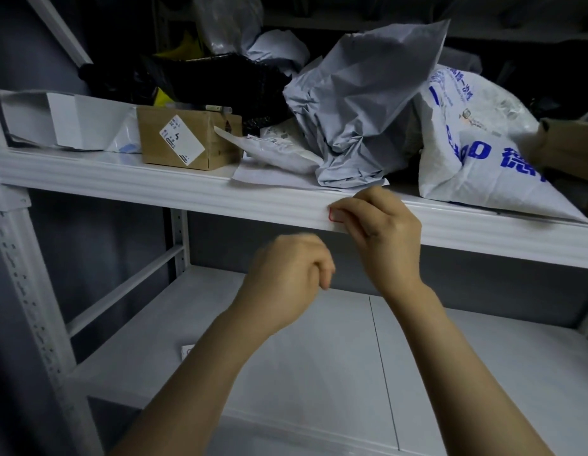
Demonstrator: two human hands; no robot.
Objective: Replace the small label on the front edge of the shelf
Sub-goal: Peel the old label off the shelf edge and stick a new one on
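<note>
A small white label with a red border (334,214) sits on the front edge of the white metal shelf (187,189). My right hand (384,232) is at that edge, its curled fingers covering most of the label; only the label's left end shows. Whether the fingers pinch it or press it I cannot tell. My left hand (292,274) hovers below the shelf edge, left of the right hand, fingers curled; it is slightly blurred and nothing shows in it.
On the shelf lie a cardboard box (187,139), a white box (65,120), a grey plastic mailer (361,116), a white bag with blue print (476,153) and black bags behind. The lower shelf board (335,357) holds a small white slip (187,352).
</note>
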